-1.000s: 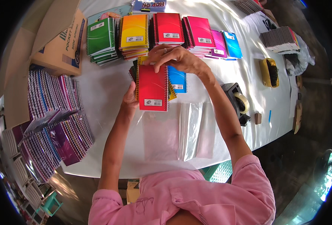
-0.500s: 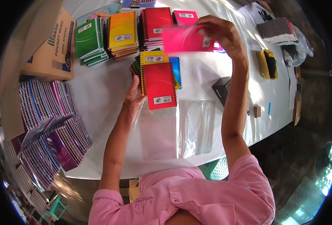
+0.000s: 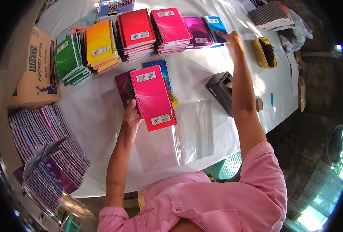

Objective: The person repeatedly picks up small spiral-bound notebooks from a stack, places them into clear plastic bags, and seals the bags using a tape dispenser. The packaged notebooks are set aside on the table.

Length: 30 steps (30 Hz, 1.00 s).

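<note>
White-covered surface (image 3: 98, 135), busiest toward its far side.
Coloured spiral notebook stacks (image 3: 136, 31) run from ten to one o'clock; a yellow container (image 3: 259, 52) and black tape dispenser (image 3: 219, 91) sit toward two; clear plastic sleeves (image 3: 196, 135) lie toward six.

- hands: two, a left (image 3: 132, 115) and a right (image 3: 232, 38)
- notebook stacks in the far row: six, namely one green (image 3: 66, 58), one yellow (image 3: 99, 38), one red (image 3: 134, 25), one pink (image 3: 169, 27), one purple (image 3: 198, 29), one blue (image 3: 215, 26); notebooks per stack cannot be counted
- held notebooks (image 3: 152, 94): at least four, the rest hidden
- clear plastic sleeves (image 3: 198, 131): at least one, overlap unclear
- wrapped notebook piles (image 3: 43, 127) at the left: at least two
- dark-edged stack (image 3: 270, 16) at upper right: one
- printed cardboard box (image 3: 43, 73): one
- tape dispenser (image 3: 219, 93): one
- yellow container (image 3: 258, 57): one
- small brown block (image 3: 259, 104): one
- blue strip (image 3: 272, 99): one
</note>
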Tool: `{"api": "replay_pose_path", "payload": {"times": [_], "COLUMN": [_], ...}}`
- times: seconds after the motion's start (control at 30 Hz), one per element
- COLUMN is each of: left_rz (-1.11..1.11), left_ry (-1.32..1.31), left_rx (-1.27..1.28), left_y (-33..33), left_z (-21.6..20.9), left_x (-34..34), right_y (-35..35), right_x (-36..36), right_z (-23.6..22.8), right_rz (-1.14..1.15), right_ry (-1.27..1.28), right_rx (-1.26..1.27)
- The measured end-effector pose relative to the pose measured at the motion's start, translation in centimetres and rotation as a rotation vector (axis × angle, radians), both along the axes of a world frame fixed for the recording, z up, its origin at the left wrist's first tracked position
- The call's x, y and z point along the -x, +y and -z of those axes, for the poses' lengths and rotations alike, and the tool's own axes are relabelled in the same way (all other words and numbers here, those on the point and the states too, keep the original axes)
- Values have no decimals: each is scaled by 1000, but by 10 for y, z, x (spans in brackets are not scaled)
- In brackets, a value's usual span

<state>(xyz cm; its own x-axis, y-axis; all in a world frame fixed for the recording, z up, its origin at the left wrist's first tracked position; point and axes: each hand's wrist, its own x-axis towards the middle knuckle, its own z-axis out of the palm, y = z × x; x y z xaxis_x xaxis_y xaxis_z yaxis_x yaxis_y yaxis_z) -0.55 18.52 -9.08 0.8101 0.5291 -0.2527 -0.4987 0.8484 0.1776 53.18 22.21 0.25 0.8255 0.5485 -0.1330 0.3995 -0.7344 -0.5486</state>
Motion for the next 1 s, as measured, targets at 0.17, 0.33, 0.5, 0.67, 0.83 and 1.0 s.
{"api": "replay_pose_path", "payload": {"times": [0.17, 0.33, 0.5, 0.67, 0.83, 1.0], "left_rz": [-19, 32, 153, 97, 133, 114], "left_ry": [200, 208, 44, 111, 108, 559], "left_rx": [-234, -328, -297, -317, -431, -1032], "left_y": [9, 15, 9, -19, -67, -95], "left_z": [-26, -36, -51, -53, -99, -140], "left_x": [11, 14, 2, 1, -5, 4], "right_y": [0, -49, -58, -114, -219, -259], "right_x": [36, 81, 274, 317, 350, 363], "right_z": [-27, -128, -188, -102, -54, -47], "right_rz": [41, -748, -1407, -755, -334, -228], "right_ry": [-558, -271, 174, -49, 1242, 1184], "right_rx": [45, -510, -71, -417, -512, -619]}}
